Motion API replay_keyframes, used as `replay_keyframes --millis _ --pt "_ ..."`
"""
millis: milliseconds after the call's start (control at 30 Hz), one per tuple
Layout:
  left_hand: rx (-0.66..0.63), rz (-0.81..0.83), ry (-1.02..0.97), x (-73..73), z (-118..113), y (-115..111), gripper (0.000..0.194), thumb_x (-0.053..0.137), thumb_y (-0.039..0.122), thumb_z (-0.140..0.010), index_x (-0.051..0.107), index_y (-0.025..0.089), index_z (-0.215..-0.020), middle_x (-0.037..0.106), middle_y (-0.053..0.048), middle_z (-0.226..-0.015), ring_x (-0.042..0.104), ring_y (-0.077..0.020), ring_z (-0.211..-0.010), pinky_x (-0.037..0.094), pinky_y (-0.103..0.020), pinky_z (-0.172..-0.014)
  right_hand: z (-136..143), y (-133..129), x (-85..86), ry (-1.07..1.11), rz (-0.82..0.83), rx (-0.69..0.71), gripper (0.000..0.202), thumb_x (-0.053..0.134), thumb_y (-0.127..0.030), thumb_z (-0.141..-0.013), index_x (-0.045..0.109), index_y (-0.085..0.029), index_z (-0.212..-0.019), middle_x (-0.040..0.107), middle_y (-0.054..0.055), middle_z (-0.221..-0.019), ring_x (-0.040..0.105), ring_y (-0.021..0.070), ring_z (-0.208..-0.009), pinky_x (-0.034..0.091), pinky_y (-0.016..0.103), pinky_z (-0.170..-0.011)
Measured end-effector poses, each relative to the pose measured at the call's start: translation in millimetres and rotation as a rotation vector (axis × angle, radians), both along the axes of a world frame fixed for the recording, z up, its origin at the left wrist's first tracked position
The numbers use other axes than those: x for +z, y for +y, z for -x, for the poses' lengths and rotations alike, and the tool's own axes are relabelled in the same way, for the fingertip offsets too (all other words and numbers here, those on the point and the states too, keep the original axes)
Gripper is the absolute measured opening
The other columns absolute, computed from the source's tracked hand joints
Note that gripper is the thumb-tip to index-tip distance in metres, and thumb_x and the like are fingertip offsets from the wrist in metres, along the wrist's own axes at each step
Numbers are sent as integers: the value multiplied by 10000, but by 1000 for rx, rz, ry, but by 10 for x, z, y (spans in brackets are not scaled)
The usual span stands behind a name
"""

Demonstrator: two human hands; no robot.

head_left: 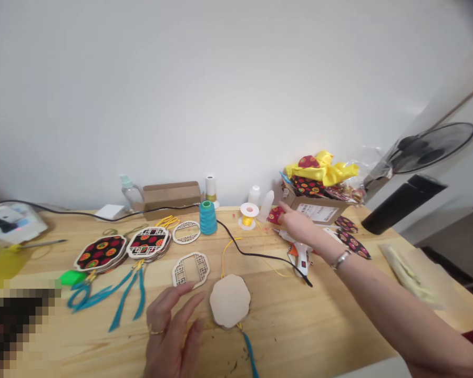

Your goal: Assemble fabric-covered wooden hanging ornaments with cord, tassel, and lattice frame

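My left hand point(173, 328) rests low over the table with its fingers apart, holding nothing. Beside its fingertips lie an openwork wooden frame point(180, 273) and a plain scalloped wooden plaque point(230, 301) with a yellow cord at the top and a teal tassel point(250, 354) below. My right hand point(299, 227) reaches far forward to the front of the cardboard box, its fingers closed at a red patterned fabric piece point(275, 216). Just under that wrist is a white glue gun point(302, 260), partly covered by the hand.
Finished patterned pendants point(102, 252) are stacked at left. A teal thread cone point(208, 218), yellow cord spool point(247, 215) and bottles line the back. The cardboard box point(319, 211) overflows with fabric; a black cylinder point(404, 205) and a fan point(437, 147) stand right. A black cord point(260, 255) crosses the table.
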State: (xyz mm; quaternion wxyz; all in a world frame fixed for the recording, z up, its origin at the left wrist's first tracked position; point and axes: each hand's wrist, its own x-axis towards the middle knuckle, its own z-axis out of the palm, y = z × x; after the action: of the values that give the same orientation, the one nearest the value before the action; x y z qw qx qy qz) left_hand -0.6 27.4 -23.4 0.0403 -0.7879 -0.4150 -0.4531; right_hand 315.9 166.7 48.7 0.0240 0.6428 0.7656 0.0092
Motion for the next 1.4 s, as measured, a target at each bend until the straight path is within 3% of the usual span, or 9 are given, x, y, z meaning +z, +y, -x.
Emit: replay_keyframes --millis 133,267,467,633,767,967,1133,1267,1400 --pt "9 8 -7 7 4 6 348 486 88 -833 530 176 -1167 462 -128 -1220 420 -267 -1162 316 -402 -995 170 132 -12 -88 7 -1 240 488 -19 -782 700 -79 -877 588 238 -1229 695 238 -869 506 284 -760" --pt "10 17 -3 1 8 13 344 484 109 -842 528 186 -1175 465 -122 -1224 424 -267 -1161 324 -405 -991 112 -102 17 -93 -24 -38 254 439 -95 -855 671 -137 -949 639 162 -1106 678 212 -877 481 263 -726" --pt "-16 38 -6 -9 -8 6 375 493 115 -834 521 221 -1193 476 -105 -1230 444 -266 -1152 364 -408 -965 -646 -573 86 -64 -6 -305 294 419 -196 -878 687 -131 -775 692 162 -820 664 259 -771 432 299 -622" --pt "-19 48 -17 0 -12 -2 378 495 114 -831 521 221 -1192 473 -105 -1231 443 -270 -1160 359 -408 -976 -1126 -680 -14 71 104 -324 176 541 -218 -786 713 -187 -773 713 60 -773 637 186 -717 406 248 -603" --pt "-22 34 -6 3 -2 6 358 496 113 -835 527 209 -1179 473 -107 -1229 444 -263 -1154 348 -389 -978 -1007 -701 -120 144 146 -313 209 565 -327 -758 678 -191 -646 668 18 -629 586 162 -595 352 241 -522" --pt "-15 28 11 7 1 15 341 498 112 -840 533 188 -1170 470 -117 -1225 442 -262 -1147 337 -385 -978 -654 -797 -120 226 157 -251 158 589 -308 -750 686 -207 -677 698 14 -691 610 163 -663 368 235 -555" --pt "-17 22 7 3 4 12 340 497 103 -842 534 184 -1171 468 -117 -1224 440 -258 -1156 338 -374 -985 -723 -810 -89 197 84 -337 194 539 -266 -804 711 -177 -799 722 80 -816 643 210 -746 405 267 -623" --pt "-22 29 -2 -2 4 9 355 495 113 -844 530 200 -1186 474 -110 -1227 451 -258 -1159 352 -374 -981 -708 -721 -159 192 4 -339 234 504 -273 -850 706 -173 -913 712 114 -969 649 235 -865 418 284 -712" --pt "2 51 -22 -1 -5 5 361 493 123 -848 531 224 -1192 484 -98 -1226 465 -259 -1156 371 -387 -971 -651 -611 -269 237 -34 -332 177 545 -244 -814 710 -183 -826 719 106 -914 650 239 -843 414 280 -692"
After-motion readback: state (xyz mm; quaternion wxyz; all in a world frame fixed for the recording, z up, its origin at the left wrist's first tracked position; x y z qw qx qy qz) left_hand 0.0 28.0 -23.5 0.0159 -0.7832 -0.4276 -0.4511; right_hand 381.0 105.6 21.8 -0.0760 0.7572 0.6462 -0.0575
